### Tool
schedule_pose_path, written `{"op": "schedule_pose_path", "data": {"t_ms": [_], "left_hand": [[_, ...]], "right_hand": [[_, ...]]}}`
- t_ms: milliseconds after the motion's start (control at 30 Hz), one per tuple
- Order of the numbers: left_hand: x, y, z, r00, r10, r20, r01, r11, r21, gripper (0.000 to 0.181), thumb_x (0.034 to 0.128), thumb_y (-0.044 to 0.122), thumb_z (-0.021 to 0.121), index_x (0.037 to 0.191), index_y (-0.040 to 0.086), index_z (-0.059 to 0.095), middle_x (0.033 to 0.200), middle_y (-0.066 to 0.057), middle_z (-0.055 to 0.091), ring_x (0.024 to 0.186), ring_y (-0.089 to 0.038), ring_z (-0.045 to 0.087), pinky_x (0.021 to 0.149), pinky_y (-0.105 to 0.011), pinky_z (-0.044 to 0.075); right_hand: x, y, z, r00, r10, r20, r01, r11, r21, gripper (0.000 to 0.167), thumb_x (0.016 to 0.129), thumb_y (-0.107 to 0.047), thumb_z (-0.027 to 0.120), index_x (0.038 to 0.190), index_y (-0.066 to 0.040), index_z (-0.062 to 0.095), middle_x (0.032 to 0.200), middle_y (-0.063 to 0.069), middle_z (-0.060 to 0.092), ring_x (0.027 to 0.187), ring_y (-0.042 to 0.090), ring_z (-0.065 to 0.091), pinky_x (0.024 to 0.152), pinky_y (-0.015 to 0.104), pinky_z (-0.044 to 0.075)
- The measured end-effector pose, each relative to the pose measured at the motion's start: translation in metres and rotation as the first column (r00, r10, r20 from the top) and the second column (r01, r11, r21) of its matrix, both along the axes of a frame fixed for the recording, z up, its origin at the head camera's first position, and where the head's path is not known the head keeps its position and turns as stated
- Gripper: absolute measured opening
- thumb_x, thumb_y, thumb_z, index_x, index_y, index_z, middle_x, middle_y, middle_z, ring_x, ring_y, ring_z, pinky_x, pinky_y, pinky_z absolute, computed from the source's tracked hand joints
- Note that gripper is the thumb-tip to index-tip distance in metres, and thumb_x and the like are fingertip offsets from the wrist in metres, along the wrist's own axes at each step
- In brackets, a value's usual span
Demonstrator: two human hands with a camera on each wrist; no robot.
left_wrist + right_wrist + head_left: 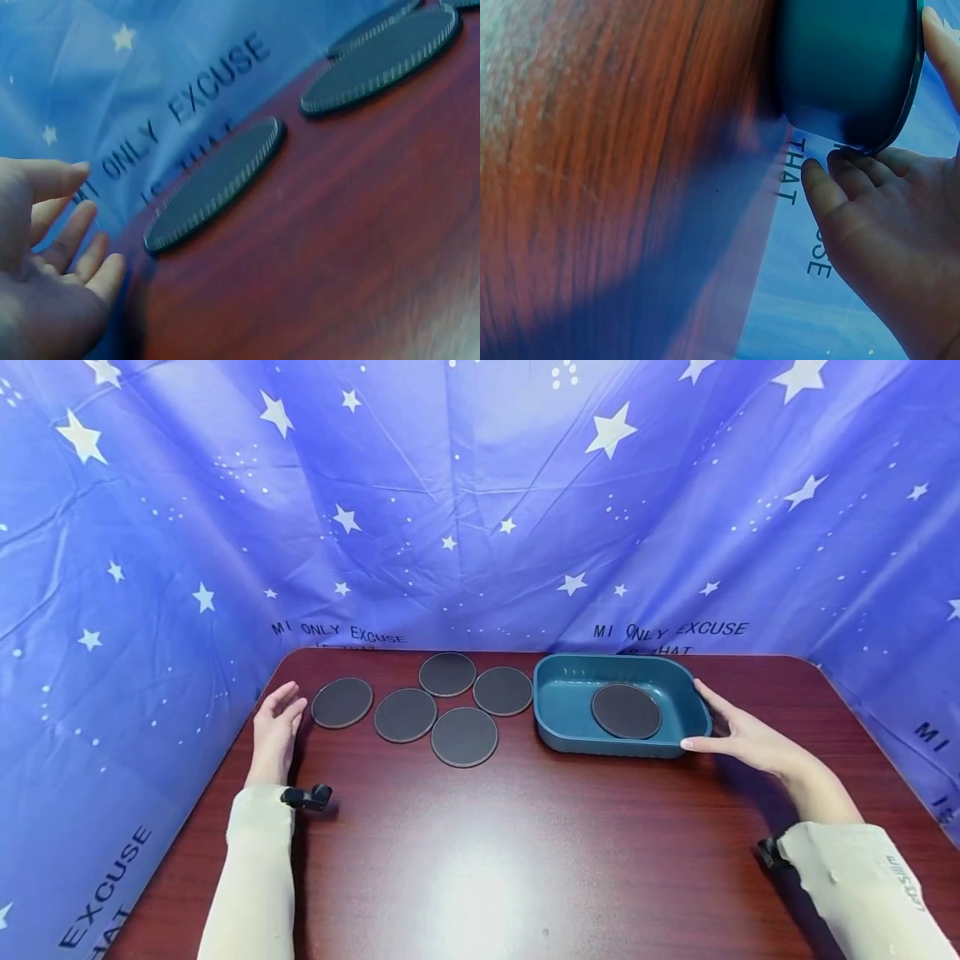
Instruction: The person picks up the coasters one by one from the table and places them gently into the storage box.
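Note:
A teal rectangular container [551,731] stands toward the back right of the table, and one dark round coaster [626,711] lies inside it. My right hand [742,735] holds the container's right end, thumb at the near corner and fingers along the outer side. In the right wrist view the fingers [855,176] touch the container's end wall [847,67]. On the left, my left hand [277,727] is raised with loosely bent fingers and nothing in it. Just to its right is the leftmost coaster [342,702], flat and apart from the hand.
Several more dark coasters lie left of the container, including a back one [447,674], one nearest the container [503,691] and a front one [464,737]. The brown table [480,835] meets a blue star-patterned cloth [450,527] behind and at both sides.

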State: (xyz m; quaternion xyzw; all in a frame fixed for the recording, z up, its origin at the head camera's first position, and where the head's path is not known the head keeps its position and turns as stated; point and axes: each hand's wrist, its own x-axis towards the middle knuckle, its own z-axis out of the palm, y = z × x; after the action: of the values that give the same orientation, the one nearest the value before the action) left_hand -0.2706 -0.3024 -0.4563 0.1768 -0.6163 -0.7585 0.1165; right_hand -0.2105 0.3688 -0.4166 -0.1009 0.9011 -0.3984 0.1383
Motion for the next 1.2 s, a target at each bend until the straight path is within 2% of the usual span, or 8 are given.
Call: {"op": "schedule_pose_path", "data": {"t_ms": [233, 467, 600, 700, 933, 1000, 1067, 1200], "left_hand": [[-0.005, -0.002, -0.007, 0.993, -0.049, 0.106, 0.068, 0.98, -0.185, 0.062, 0.095, -0.004, 0.059, 0.152, 0.001, 0.035, 0.155, -0.014, 0.041, 0.145, -0.02, 0.039, 0.097, -0.007, 0.045], [-0.01, 0.001, -0.007, 0.988, -0.089, 0.129, 0.134, 0.907, -0.399, 0.072, 0.0897, -0.002, 0.067, 0.153, -0.002, 0.033, 0.157, -0.02, 0.038, 0.147, -0.028, 0.037, 0.123, -0.032, 0.03], [-0.01, 0.002, -0.008, 0.981, -0.125, 0.146, 0.183, 0.844, -0.504, 0.08, 0.0878, 0.003, 0.072, 0.153, -0.005, 0.028, 0.159, -0.023, 0.033, 0.149, -0.031, 0.032, 0.124, -0.036, 0.028], [-0.008, 0.002, -0.011, 0.97, -0.154, 0.189, 0.237, 0.774, -0.587, 0.089, 0.0868, 0.011, 0.075, 0.155, -0.004, 0.021, 0.16, -0.026, 0.024, 0.15, -0.035, 0.028, 0.125, -0.039, 0.026], [-0.005, 0.01, -0.016, 0.96, -0.166, 0.226, 0.28, 0.542, -0.792, 0.099, 0.0793, 0.023, 0.081, 0.153, -0.006, 0.022, 0.156, -0.031, 0.025, 0.145, -0.047, 0.018, 0.123, -0.056, 0.017], [-0.006, 0.012, -0.017, 0.961, -0.17, 0.22, 0.276, 0.5, -0.821, 0.099, 0.0784, 0.024, 0.081, 0.152, -0.008, 0.024, 0.154, -0.033, 0.028, 0.144, -0.048, 0.018, 0.123, -0.056, 0.015], [-0.006, 0.013, -0.018, 0.961, -0.165, 0.222, 0.275, 0.483, -0.831, 0.099, 0.0783, 0.025, 0.082, 0.152, -0.009, 0.024, 0.154, -0.032, 0.03, 0.145, -0.047, 0.018, 0.123, -0.054, 0.015], [-0.005, 0.012, -0.017, 0.96, -0.164, 0.229, 0.281, 0.503, -0.818, 0.098, 0.0796, 0.024, 0.081, 0.153, -0.006, 0.024, 0.155, -0.031, 0.031, 0.146, -0.046, 0.017, 0.124, -0.054, 0.016]], "right_hand": [[0.001, 0.002, 0.006, 1.0, 0.003, -0.008, -0.003, 1.0, 0.016, 0.105, 0.094, -0.025, 0.07, 0.16, -0.015, -0.011, 0.166, 0.025, -0.003, 0.145, 0.056, 0.015, 0.085, -0.007, 0.029], [0.004, 0.003, 0.008, 1.0, -0.014, 0.007, 0.014, 1.0, 0.013, 0.105, 0.094, -0.027, 0.069, 0.16, -0.017, -0.011, 0.167, 0.022, -0.005, 0.145, 0.056, 0.013, 0.084, -0.007, 0.029], [0.004, 0.001, 0.007, 1.0, -0.011, 0.013, 0.011, 1.0, 0.022, 0.105, 0.094, -0.028, 0.07, 0.159, -0.017, -0.012, 0.167, 0.023, -0.004, 0.144, 0.057, 0.016, 0.082, -0.006, 0.031], [0.003, 0.0, 0.006, 1.0, -0.007, 0.015, 0.007, 1.0, 0.024, 0.105, 0.094, -0.028, 0.07, 0.159, -0.016, -0.012, 0.166, 0.023, -0.004, 0.144, 0.058, 0.017, 0.082, -0.006, 0.031], [0.001, 0.0, 0.004, 1.0, 0.007, 0.01, -0.008, 0.999, 0.049, 0.105, 0.094, -0.028, 0.069, 0.159, -0.015, -0.012, 0.166, 0.026, -0.003, 0.142, 0.06, 0.018, 0.081, -0.004, 0.034], [0.001, 0.001, 0.004, 1.0, 0.01, 0.002, -0.01, 0.998, 0.055, 0.105, 0.094, -0.028, 0.069, 0.159, -0.014, -0.012, 0.165, 0.027, -0.002, 0.142, 0.06, 0.019, 0.08, -0.004, 0.034], [0.001, 0.001, 0.003, 1.0, 0.013, -0.002, -0.013, 0.998, 0.059, 0.104, 0.095, -0.029, 0.069, 0.159, -0.013, -0.012, 0.165, 0.028, -0.001, 0.142, 0.061, 0.019, 0.08, -0.004, 0.033], [0.0, -0.001, 0.003, 1.0, 0.02, -0.012, -0.019, 0.999, 0.047, 0.104, 0.095, -0.027, 0.069, 0.159, -0.013, -0.011, 0.165, 0.028, -0.001, 0.142, 0.06, 0.017, 0.081, -0.006, 0.031]]}}
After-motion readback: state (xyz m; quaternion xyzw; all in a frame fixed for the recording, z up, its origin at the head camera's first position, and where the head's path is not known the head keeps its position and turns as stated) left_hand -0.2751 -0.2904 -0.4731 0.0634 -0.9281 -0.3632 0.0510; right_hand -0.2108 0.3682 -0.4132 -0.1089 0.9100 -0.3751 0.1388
